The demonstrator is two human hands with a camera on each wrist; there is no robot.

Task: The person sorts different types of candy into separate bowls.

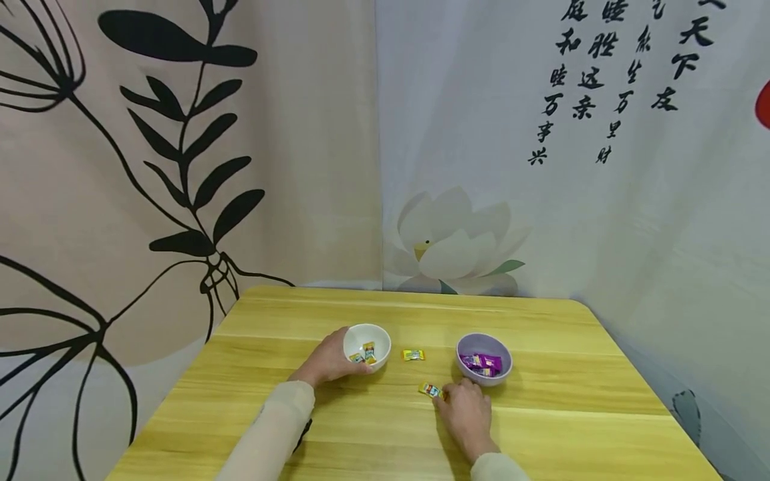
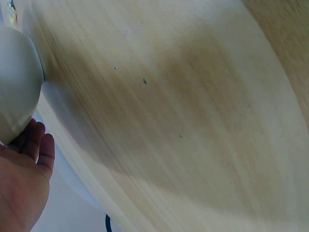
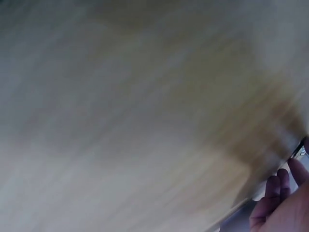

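Observation:
My left hand [image 1: 333, 361] grips the side of a white bowl [image 1: 383, 332], thumb along its near side. A few yellow-wrapped candies [image 1: 369, 351] lie in that bowl. In the left wrist view, curled fingers [image 2: 34, 140] press against the white bowl [image 2: 19, 72]. With thumb and fingertips, my right hand [image 1: 467, 414] pinches the right end of a yellow candy [image 1: 430, 389] low over the table. Just beyond that hand stands a purple bowl [image 1: 504, 374] of purple-wrapped candies [image 1: 483, 363]. The right wrist view is blurred; fingers [image 3: 273, 191] show at its corner, the candy being unclear there.
Another yellow candy [image 1: 413, 355] lies on the wooden table [image 1: 559, 394] between the two bowls. Behind the table's far edge hangs a printed cloth [image 1: 319, 167] with dark plants, a lotus and lettering.

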